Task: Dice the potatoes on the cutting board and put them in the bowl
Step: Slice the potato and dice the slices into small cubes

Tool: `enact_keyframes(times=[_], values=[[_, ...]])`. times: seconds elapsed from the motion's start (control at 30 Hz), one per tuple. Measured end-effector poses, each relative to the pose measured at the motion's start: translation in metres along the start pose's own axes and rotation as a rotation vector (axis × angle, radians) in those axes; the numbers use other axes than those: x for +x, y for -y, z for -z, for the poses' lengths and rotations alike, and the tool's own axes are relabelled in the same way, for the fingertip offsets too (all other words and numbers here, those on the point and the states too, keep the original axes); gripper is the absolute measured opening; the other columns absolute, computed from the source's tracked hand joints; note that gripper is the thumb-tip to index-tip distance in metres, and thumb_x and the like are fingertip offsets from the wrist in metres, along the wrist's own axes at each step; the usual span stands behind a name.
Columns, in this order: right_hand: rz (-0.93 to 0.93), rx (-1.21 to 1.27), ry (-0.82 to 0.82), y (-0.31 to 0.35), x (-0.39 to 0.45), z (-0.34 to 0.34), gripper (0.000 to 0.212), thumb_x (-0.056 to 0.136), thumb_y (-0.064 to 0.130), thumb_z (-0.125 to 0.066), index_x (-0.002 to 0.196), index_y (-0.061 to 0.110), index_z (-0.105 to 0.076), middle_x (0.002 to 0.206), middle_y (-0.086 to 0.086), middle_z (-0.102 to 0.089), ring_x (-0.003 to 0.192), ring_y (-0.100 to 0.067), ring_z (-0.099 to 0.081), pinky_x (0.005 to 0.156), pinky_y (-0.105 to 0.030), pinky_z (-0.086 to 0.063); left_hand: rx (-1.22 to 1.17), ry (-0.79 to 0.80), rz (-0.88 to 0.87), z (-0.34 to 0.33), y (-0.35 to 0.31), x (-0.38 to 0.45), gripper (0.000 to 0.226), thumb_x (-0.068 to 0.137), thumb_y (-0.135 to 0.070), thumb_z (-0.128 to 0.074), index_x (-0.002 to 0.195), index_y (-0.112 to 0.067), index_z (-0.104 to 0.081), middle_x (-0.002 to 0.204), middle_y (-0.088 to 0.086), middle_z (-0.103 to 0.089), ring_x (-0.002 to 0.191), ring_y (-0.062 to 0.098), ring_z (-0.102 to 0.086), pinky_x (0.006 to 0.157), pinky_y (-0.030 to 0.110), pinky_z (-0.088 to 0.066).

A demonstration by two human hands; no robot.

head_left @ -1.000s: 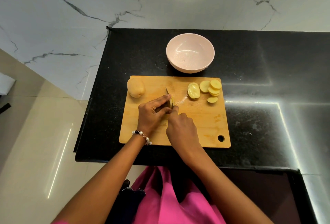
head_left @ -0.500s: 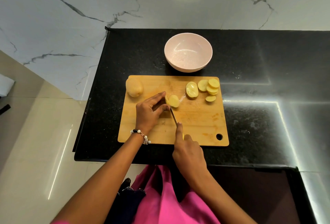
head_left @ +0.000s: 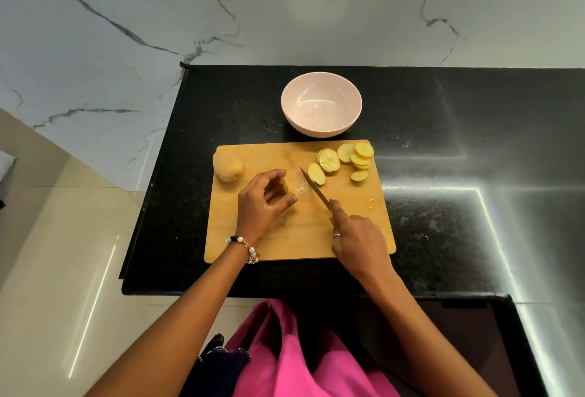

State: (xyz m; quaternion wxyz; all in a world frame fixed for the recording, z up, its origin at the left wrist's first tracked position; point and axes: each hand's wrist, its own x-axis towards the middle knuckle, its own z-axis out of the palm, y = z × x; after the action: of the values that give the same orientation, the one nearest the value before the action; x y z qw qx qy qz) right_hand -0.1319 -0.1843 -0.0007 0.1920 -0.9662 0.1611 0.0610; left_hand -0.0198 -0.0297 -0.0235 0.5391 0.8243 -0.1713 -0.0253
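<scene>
presently slicing: left hand point(head_left: 262, 203) pinches potato remnant point(head_left: 286, 185), right hand point(head_left: 359, 238) grasps knife point(head_left: 315, 189); next, another cut.

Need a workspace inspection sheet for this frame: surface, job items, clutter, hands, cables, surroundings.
Surface: black speckled counter, glossy with light streaks; wooden cutting board lies on it.
Job's things: whole potato at the board's far left corner; potato slices at its far right; a cut potato piece under the left hand; pink bowl behind the board, no potato in it.
Clutter: nothing seen.
Hands: left hand holds the cut piece with curled fingers; right hand in a grip on the knife, whose tip lies by the nearest slice.
Cables: nothing seen.
Surroundings: marble wall behind, beige tiled floor to the left.
</scene>
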Motion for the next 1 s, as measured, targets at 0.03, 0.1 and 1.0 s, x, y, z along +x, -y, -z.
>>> enact_keyframes(times=[0.03,0.1,1.0], values=[[0.006,0.042,-0.019,-0.001,0.002,0.000,0.053,0.098,0.022,-0.039,0.149,0.028,-0.025,0.098,-0.016,-0.063,0.086,-0.034,-0.058,0.066,-0.036,-0.039,0.021,0.003,-0.015,0.000,0.000,0.000,0.051,0.072,-0.021,-0.079,0.119,-0.017,-0.059,0.114,-0.003,-0.060,0.103,0.007,-0.059,0.085,0.017,-0.051],[0.014,0.209,-0.060,-0.002,0.001,0.001,0.047,0.098,0.022,-0.043,0.145,0.024,-0.037,0.092,-0.015,-0.067,0.081,-0.031,-0.060,0.062,-0.032,-0.035,0.051,0.017,-0.040,-0.001,-0.001,0.002,0.050,0.073,-0.023,-0.079,0.119,-0.018,-0.060,0.113,-0.003,-0.060,0.100,0.005,-0.059,0.084,0.016,-0.051],[0.031,0.313,-0.114,0.032,-0.021,-0.017,0.046,0.099,0.019,-0.039,0.144,0.012,-0.036,0.105,-0.012,-0.059,0.093,-0.029,-0.057,0.074,-0.035,-0.042,0.744,0.150,0.147,0.000,-0.022,-0.010,0.053,0.076,-0.056,-0.064,0.113,-0.018,-0.065,0.094,0.003,-0.060,0.090,0.021,-0.055,0.078,0.033,-0.044]])
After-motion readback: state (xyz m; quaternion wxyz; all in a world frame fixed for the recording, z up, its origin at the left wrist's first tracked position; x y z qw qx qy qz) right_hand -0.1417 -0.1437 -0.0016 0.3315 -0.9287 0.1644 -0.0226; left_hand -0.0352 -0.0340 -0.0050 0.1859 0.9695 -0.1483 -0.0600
